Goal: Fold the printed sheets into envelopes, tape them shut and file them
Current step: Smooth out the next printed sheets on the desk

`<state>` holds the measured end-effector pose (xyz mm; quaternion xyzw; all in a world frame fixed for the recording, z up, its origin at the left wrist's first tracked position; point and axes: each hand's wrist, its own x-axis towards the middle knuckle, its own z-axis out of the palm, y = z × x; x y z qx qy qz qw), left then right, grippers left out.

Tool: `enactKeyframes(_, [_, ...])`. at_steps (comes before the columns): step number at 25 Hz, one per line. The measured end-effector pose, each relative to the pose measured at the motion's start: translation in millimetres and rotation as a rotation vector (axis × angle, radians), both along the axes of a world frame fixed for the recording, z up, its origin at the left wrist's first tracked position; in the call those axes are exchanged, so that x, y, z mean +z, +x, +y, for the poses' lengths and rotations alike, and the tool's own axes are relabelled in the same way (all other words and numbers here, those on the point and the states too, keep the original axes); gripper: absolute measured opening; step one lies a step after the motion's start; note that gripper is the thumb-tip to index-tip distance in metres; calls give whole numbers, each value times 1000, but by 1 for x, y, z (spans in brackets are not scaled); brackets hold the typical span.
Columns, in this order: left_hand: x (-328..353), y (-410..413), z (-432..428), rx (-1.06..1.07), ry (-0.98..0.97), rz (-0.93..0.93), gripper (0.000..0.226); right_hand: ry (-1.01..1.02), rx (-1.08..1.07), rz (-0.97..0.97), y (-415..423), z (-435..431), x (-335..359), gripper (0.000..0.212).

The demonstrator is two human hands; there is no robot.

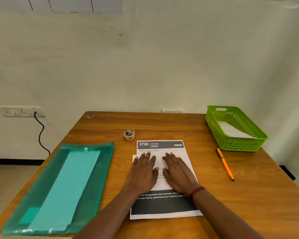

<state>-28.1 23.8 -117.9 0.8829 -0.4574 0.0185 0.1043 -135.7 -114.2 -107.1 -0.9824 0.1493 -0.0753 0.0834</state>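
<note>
Forearms nearest the lens, reaching up from the bottom edge; left hand (142, 171) and right hand (177, 173) both palm-down on printed sheet (164, 204), fingers straight and slightly spread, thumbs almost meeting, gripping nothing; red band (197, 191) on right wrist. Sheet flat at centre of wooden table (248, 195), header end away from body; no crease visible yet. Second paper edge (134, 158) showing just past left side of top sheet, slightly offset; cannot tell how many sheets beneath.

Judged risks: offset lower paper likely to be caught into the fold, or to skew it, unless separated first; smooth wood beneath, hence risk of sliding and misaligned edges on lifting one end; corners unpinned, free to wander. Tape roll (129, 134) just beyond top edge of sheet; one-handed reach needed for it, with risk of fold springing open meanwhile. Green basket (214, 125) far right with white paper (231, 131) inside; teal folder (104, 161) at left; pen (225, 164) right of sheet, well apart, unlikely to interfere.
</note>
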Motion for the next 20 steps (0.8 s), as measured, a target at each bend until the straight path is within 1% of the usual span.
enactKeyframes(3, [-1, 1, -1, -21, 44, -13, 59, -23, 72, 74, 4, 7, -8, 58])
enactKeyframes(7, [-2, 4, 0, -46, 75, -25, 59, -72, 73, 146, 3, 2, -11, 62])
enactKeyframes(9, [-1, 5, 0, -5, 87, -14, 64, -63, 53, 168, 1, -1, -11, 66])
enactKeyframes(13, [-2, 12, 4, 102, 115, 56, 81, -42, -44, 209, -12, -17, -11, 79])
enactKeyframes(15, [-1, 17, 9, 131, 118, 71, 85, -41, -77, 222, -20, -26, -9, 81])
enactKeyframes(20, [-3, 23, 16, 133, 69, 56, 78, -27, -86, 218, -23, -27, -9, 81])
